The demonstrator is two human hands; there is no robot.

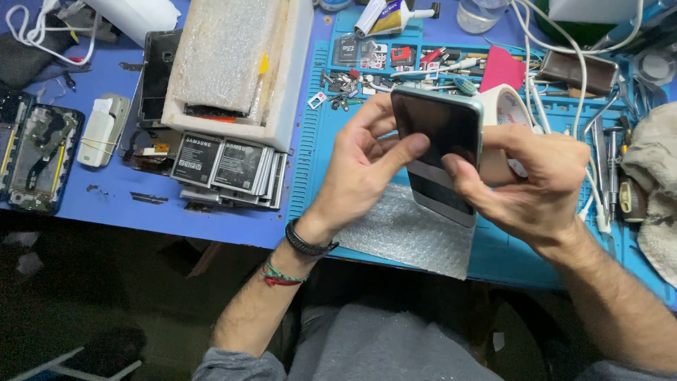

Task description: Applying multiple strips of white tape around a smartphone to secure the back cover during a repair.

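Hands: left hand (363,159) and right hand (536,180) pinch a dark-screened smartphone (441,152) between fingertips, tilted above the bench (233,222).
Progress: the phone appears closed and whole, glass facing up; judging by this, assembly looks largely finished, with inspection or cleaning remaining.
Below the hands: a sheet of bubble wrap (412,236) lies on the teal work mat (310,162).
Behind the right hand: a roll of pale tape (508,106).
Left of the hands: a stack of grey-labelled rectangular batteries (226,166), beside a white foam box (236,60).
Far left: an opened phone (39,159).
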